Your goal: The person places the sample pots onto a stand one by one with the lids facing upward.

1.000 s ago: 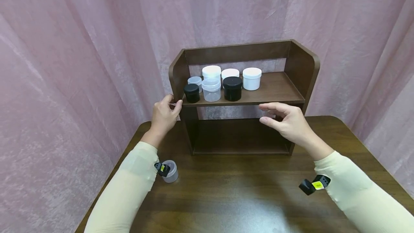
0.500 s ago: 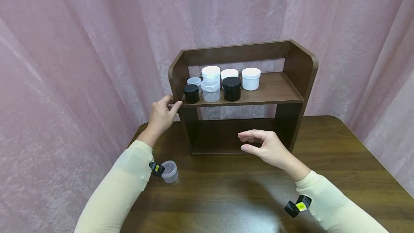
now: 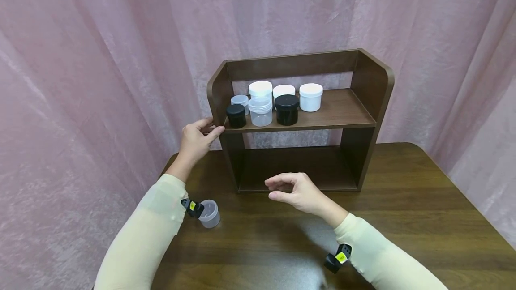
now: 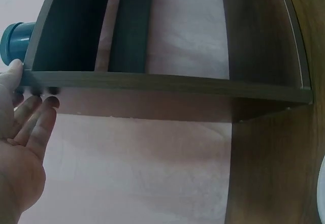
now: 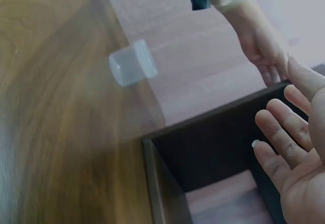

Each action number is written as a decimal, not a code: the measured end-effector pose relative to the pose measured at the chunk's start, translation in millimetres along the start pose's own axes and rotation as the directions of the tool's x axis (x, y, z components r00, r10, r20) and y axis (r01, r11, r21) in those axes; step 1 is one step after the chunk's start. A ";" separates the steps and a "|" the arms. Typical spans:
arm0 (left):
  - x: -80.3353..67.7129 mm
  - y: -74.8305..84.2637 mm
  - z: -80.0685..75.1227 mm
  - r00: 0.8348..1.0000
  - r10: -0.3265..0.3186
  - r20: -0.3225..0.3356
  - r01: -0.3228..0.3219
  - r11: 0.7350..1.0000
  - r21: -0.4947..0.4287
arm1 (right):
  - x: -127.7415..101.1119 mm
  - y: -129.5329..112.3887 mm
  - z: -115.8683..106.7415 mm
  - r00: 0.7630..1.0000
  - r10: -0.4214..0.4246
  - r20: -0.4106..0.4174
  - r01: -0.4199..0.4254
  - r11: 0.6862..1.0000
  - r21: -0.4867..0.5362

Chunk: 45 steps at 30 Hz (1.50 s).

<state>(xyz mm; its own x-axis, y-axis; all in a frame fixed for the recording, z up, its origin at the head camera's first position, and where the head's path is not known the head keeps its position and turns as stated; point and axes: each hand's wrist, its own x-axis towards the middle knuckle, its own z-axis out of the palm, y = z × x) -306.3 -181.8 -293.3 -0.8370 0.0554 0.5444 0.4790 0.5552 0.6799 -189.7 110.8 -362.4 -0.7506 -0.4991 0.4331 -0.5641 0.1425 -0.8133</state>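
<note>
At the left side panel of the brown two-tier shelf, my left hand holds the panel's front edge, thumb at the front and fingers along the outer face. Beside that thumb a small black jar stands on the upper tier. My right hand is in the air before the lower tier, fingers loosely bent with nothing between them. A translucent jar stands on the table next to my left wrist; the right wrist view shows this jar too.
On the upper tier stand two clear jars, a larger black jar and three white jars. The shelf rests on a brown wooden table, with a pink curtain behind.
My right hand has moved down and left, from the upper tier's front edge to in front of the lower tier. The left hand stays at the side panel. The jars stay put.
</note>
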 end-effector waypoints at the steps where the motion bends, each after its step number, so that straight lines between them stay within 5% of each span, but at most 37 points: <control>1: -0.4 -0.8 0.4 1.000 -0.015 -0.001 0.015 1.000 -0.018 | 2.2 1.2 4.1 1.000 0.013 0.008 -0.013 1.000 0.008; 10: -2.6 -7.3 2.0 0.996 -0.087 -0.031 0.085 0.994 -0.068 | 25.7 52.3 44.6 0.997 0.049 0.067 -0.051 0.998 0.035; 19: -3.0 -7.2 2.7 0.997 -0.071 -0.042 0.068 0.996 -0.062 | 41.5 43.8 73.2 0.994 0.082 0.075 -0.086 0.995 0.049; 30: -2.9 -9.9 1.8 0.997 -0.074 -0.023 0.072 0.994 -0.080 | 56.2 87.6 106.8 0.982 0.129 0.139 -0.127 0.992 -0.024; 45: -2.6 -8.7 0.2 0.998 -0.058 0.001 0.058 0.996 -0.074 | 75.7 89.9 149.4 0.973 0.149 0.175 -0.129 0.984 -0.122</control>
<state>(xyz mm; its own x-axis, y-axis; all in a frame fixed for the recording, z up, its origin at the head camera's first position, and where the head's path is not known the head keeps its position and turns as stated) -308.3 -186.7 -300.8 -0.8636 0.0244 0.5035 0.4481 0.4948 0.7446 -245.8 -41.9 -460.7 -0.7541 -0.6143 0.2322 -0.5004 0.3085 -0.8090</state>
